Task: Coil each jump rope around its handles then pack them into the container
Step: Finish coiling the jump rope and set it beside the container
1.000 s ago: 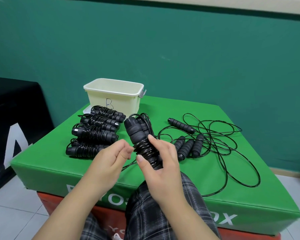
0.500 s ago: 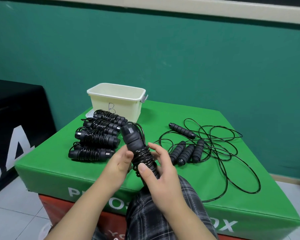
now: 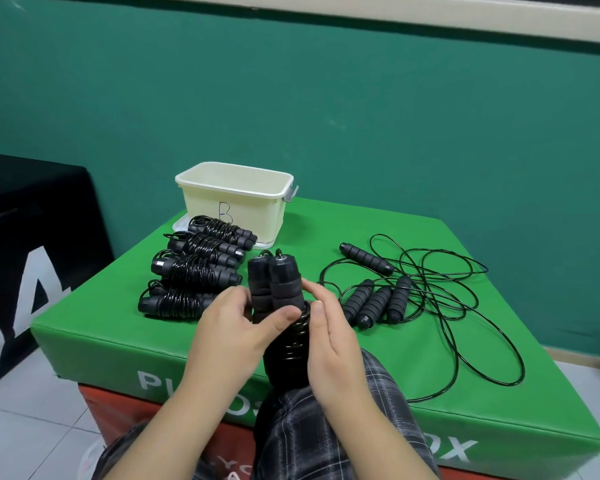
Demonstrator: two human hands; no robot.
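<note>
Both hands hold one black jump rope bundle (image 3: pixel 280 299) upright over my lap, its two foam handles side by side with cord wound round the lower part. My left hand (image 3: pixel 234 332) grips it from the left, thumb across the front. My right hand (image 3: pixel 329 336) wraps it from the right. Several coiled ropes (image 3: pixel 194 268) lie in a row on the green pad, left of the bundle. Uncoiled ropes (image 3: pixel 426 289) sprawl at the right, several handles among tangled cord. The cream container (image 3: pixel 234 199), marked "B", stands open at the back.
The green padded box (image 3: pixel 378 341) sits on a red one, with tiled floor around it. A black padded block (image 3: pixel 32 237) stands at the left. A teal wall rises close behind. My plaid-clad knee (image 3: pixel 326 427) is under the hands.
The bundle has swung from tilting left to standing upright. My left hand has closed round it from the left, thumb in front. The camera view has tilted down slightly.
</note>
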